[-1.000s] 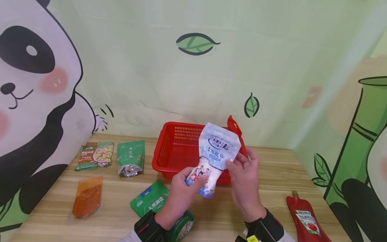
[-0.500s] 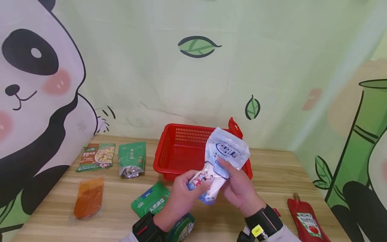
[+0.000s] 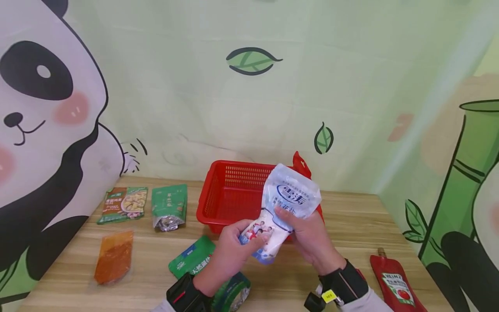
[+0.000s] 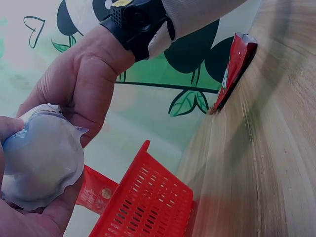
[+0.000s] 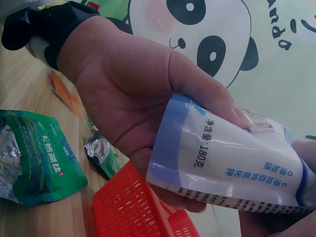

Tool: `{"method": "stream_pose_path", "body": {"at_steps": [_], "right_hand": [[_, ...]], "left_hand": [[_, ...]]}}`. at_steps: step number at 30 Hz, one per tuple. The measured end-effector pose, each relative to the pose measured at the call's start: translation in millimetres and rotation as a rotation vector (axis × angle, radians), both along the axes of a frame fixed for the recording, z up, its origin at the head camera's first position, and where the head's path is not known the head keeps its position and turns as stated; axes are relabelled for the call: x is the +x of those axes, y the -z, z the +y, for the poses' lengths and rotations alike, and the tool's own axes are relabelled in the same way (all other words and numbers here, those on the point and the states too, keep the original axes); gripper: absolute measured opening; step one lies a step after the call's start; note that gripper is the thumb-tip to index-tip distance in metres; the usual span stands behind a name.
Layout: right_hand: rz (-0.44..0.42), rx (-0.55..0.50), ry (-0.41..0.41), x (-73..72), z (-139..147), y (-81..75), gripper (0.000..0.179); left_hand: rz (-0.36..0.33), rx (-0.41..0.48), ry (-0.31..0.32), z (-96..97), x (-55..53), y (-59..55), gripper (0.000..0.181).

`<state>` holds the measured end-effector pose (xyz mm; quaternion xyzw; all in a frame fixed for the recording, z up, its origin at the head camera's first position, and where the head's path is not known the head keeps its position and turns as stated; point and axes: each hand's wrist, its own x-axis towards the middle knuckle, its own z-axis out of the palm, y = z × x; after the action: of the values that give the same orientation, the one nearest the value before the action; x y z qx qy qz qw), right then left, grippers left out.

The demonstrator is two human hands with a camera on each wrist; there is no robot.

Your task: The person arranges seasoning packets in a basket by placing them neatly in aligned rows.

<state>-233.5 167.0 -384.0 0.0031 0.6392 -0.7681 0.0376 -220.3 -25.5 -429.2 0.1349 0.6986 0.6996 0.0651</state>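
Note:
A white and blue bag of salt (image 3: 292,184) is held above the front of the red basket, tilted with its top up and to the right. My left hand (image 3: 230,249) grips its lower end, thumb across the front; the right wrist view shows this hand (image 5: 128,94) curled round the bag's base. My right hand (image 3: 315,240) holds the bag's right side, thumb on the printed front. In the left wrist view the rounded base of the salt bag (image 4: 42,158) shows between both hands. The right fingers behind the bag are hidden in the head view.
A red plastic basket (image 3: 241,175) stands behind the hands, with a red packet (image 3: 299,164) rising at its right end. Left lie a green pouch (image 3: 169,203), a seasoning packet (image 3: 125,203) and an orange packet (image 3: 114,258). A larger green bag (image 3: 192,258) lies under my left forearm; a ketchup pouch (image 3: 397,284) lies right.
My right hand has shifted from the bag's right edge to a fuller hold, thumb on the front. The bag has moved slightly right and down. My left hand keeps its grip.

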Motion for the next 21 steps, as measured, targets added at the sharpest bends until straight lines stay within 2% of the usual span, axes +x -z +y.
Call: {"method": "stream_pose_path", "body": {"at_steps": [4, 10, 17, 21], "right_hand": [[0.025, 0.028, 0.003, -0.3, -2, -1.9, 0.062], [0.050, 0.023, -0.001, -2.7, -5, -3.3, 0.062], [0.053, 0.020, -0.021, -7.9, -2, -0.3, 0.058], [0.042, -0.005, -0.002, -10.4, 2, 1.5, 0.060]], "left_hand": [[0.005, -0.028, -0.005, -1.6, -3.0, 1.0, 0.046], [0.032, -0.100, 0.019, -5.4, -8.4, 2.3, 0.047], [0.143, -0.272, 0.040, -12.6, -13.0, -1.3, 0.047], [0.252, -0.322, -0.010, -23.4, -21.0, -1.6, 0.041]]}}
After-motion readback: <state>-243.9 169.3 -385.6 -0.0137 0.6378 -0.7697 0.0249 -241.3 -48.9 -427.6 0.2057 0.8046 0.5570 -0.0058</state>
